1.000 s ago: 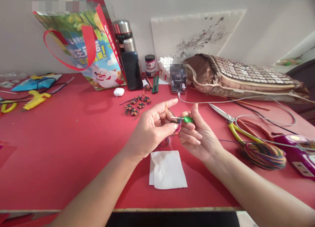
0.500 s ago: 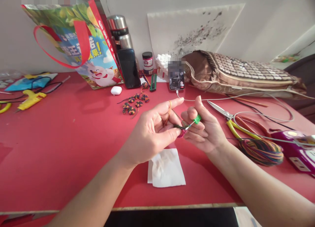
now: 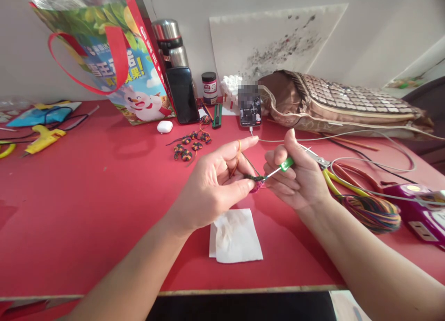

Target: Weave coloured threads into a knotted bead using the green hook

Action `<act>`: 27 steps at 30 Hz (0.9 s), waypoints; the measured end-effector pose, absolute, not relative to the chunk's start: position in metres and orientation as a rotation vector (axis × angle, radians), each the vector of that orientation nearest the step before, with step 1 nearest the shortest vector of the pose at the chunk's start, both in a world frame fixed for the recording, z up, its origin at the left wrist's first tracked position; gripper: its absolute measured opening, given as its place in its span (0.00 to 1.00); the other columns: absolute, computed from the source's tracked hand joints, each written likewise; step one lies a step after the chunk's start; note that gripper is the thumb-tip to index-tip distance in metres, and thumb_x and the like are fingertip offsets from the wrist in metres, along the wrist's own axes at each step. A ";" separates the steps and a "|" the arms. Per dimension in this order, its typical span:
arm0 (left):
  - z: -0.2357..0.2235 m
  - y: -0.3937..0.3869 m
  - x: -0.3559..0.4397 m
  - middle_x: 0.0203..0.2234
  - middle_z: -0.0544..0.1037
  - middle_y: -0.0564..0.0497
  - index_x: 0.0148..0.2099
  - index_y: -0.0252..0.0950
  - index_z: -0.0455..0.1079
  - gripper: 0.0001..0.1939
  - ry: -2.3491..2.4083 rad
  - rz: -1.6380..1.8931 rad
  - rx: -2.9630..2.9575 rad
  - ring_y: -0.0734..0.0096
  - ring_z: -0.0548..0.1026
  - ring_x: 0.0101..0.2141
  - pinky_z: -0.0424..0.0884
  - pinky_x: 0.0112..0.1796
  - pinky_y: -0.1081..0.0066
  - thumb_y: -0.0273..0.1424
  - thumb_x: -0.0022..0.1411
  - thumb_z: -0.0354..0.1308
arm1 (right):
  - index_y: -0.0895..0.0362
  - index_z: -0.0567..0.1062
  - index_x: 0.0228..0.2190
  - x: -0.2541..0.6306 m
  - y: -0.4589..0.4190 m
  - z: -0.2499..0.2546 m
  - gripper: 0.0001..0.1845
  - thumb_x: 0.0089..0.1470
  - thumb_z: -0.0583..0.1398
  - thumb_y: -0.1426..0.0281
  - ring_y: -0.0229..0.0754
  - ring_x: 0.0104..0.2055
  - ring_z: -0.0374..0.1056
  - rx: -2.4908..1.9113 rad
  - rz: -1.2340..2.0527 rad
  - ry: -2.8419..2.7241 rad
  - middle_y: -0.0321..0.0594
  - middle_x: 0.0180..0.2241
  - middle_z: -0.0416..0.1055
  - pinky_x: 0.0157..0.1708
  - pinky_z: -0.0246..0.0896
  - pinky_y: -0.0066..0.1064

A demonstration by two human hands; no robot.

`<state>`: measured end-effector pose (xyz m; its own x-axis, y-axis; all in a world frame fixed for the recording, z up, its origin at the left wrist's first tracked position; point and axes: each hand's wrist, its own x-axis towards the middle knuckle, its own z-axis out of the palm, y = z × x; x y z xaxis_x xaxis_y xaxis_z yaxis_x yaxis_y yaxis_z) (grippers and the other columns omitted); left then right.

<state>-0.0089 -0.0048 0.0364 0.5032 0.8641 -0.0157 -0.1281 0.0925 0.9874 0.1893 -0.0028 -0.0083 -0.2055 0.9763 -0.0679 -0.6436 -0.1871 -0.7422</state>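
Above a red worktop [image 3: 104,209], I look down through the head camera, with both forearms reaching in from the near edge. Left of centre, the left hand [image 3: 212,191] has its grip closed: thumb and fingers pinch a small crocheted piece [image 3: 257,186], dark green along the top and magenta below, raised over the middle of the worktop. An orange strand of yarn [image 3: 239,156] loops around that hand's outstretched index finger. The right hand [image 3: 301,184], thumb raised, has its grip closed on a green-handled hook [image 3: 287,163], whose thin metal shaft slants down to the left and meets the piece; I cannot tell whether its tip sits inside a stitch. Nearer me lies a folded white tissue [image 3: 238,237]. Beyond the left hand sits a cluster of dark-and-orange motifs [image 3: 186,155], near a white case [image 3: 164,126]. Farther back, a dark phone [image 3: 182,96] leans upright beside a colourful shopping bag [image 3: 142,91], and a lit phone [image 3: 249,112] stands before a brown bag [image 3: 285,96]. On the right, scissors [image 3: 329,182] with yellow and orange handles lie against a multicoloured skein [image 3: 371,213], just beside a purple power strip [image 3: 413,209].
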 end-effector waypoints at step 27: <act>0.031 -0.002 -0.008 0.29 0.78 0.56 0.75 0.26 0.67 0.43 0.846 0.879 1.327 0.72 0.76 0.32 0.74 0.38 0.70 0.23 0.58 0.69 | 0.56 0.79 0.20 0.187 -0.009 -0.003 0.32 0.56 0.74 0.43 0.26 0.09 0.42 -0.903 1.353 -0.733 0.27 0.11 0.55 0.09 0.34 0.24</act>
